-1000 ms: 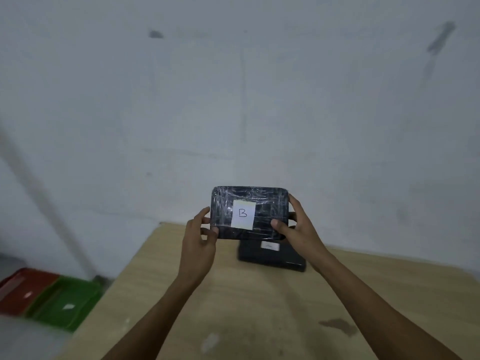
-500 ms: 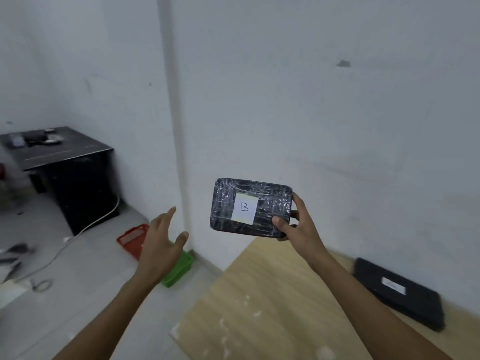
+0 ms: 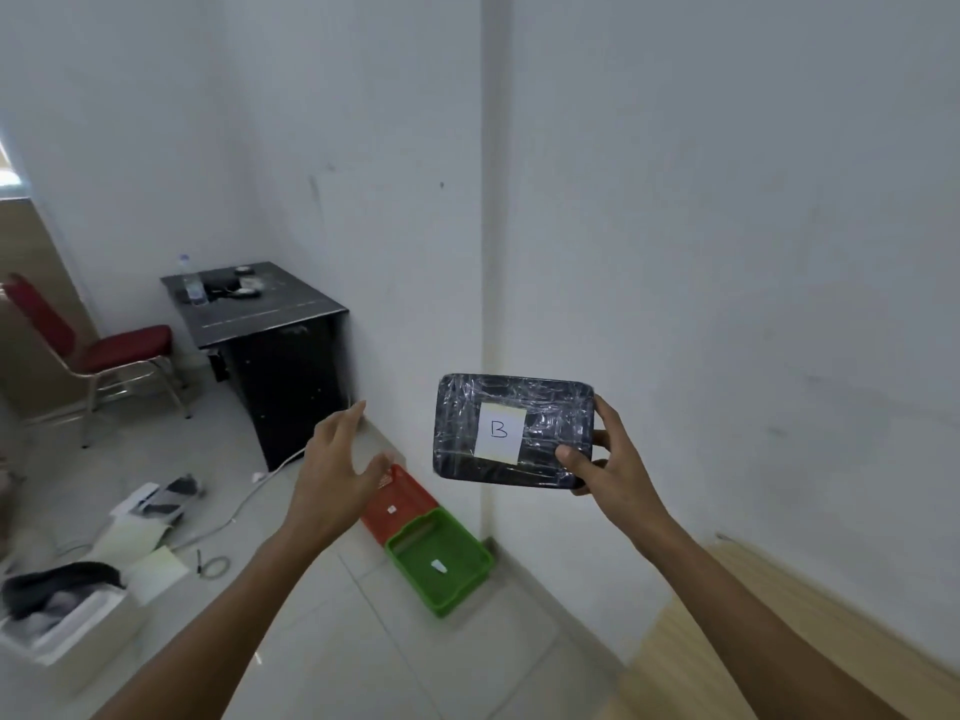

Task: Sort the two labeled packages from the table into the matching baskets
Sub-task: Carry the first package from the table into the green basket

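My right hand [image 3: 605, 459] grips a black, plastic-wrapped package [image 3: 514, 431] by its right edge and holds it upright in the air; its white label reads "B". To the left of it my left hand [image 3: 335, 470] is open and holds nothing. On the floor by the wall stand a red basket [image 3: 397, 504] and a green basket [image 3: 441, 558] side by side, each with a small white label inside. The red basket is partly hidden behind my left hand. The second package is out of view.
The wooden table's corner [image 3: 737, 589] shows at the lower right. A black cabinet [image 3: 275, 356] and a red chair [image 3: 104, 350] stand at the back left. A white cable [image 3: 244, 501], papers and an open box [image 3: 62, 610] lie on the tiled floor.
The view has swung left from the table toward the floor baskets. My left hand let go of the package and spread open. The package stays in my right hand.
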